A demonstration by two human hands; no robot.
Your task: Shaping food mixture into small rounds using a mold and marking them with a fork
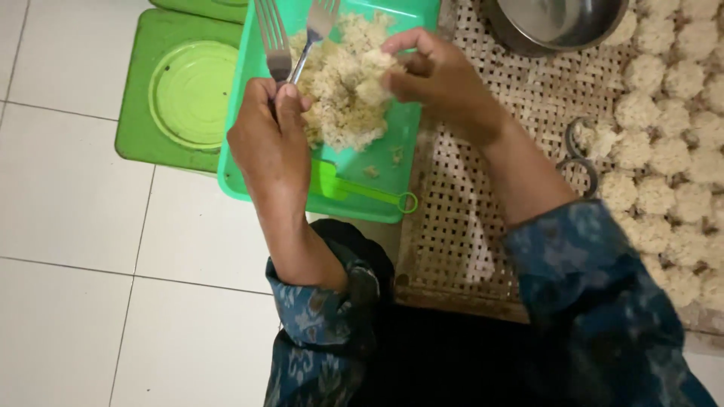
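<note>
Two metal forks (290, 45), upright over pale crumbly rice heap (343, 98) in green tray (377, 192).

The left hand (273, 139) grips two forks (290, 41), tines pointing far into a pale crumbly mass (339, 98) heaped in a green tray (377, 177). The right hand (434, 79) pinches a lump of that mass with its fingers (400, 56). Right of the tray lies a woven mat (460, 218) carrying rows of shaped clumps (667, 151); a metal bowl (558, 26) sits at its far edge. A green lid (181, 94) lies on the white tiled floor (68, 226) to the left.
</note>
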